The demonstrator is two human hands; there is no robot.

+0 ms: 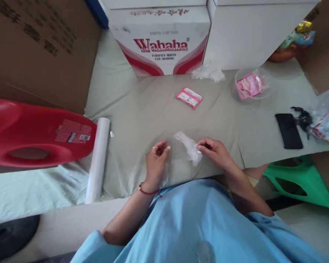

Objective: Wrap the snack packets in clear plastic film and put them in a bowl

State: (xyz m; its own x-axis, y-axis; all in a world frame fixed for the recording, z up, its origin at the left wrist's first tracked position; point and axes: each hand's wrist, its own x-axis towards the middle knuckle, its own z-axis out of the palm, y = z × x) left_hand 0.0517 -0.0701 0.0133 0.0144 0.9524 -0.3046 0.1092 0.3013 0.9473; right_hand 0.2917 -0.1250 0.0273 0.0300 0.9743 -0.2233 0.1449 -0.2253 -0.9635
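My left hand (157, 160) rests on the grey-green cloth near the front edge, fingers curled in a pinch on the thin edge of a clear plastic bag (190, 147). My right hand (214, 150) pinches the crumpled part of the same bag from the right. The bag lies between both hands, partly flat and see-through on the cloth. A pink sachet (189, 97) lies further back in the middle. A clear plastic bowl (263, 95) at the back right holds more pink sachets (250, 85).
A roll of clear film (98, 159) lies at the left beside a red plastic jug (30, 133). A Wahaha water carton (160, 40) and white boxes stand behind. A black phone (288, 130), keys (303, 117) and a snack bag (327, 117) sit right; a green stool (301, 180) stands below.
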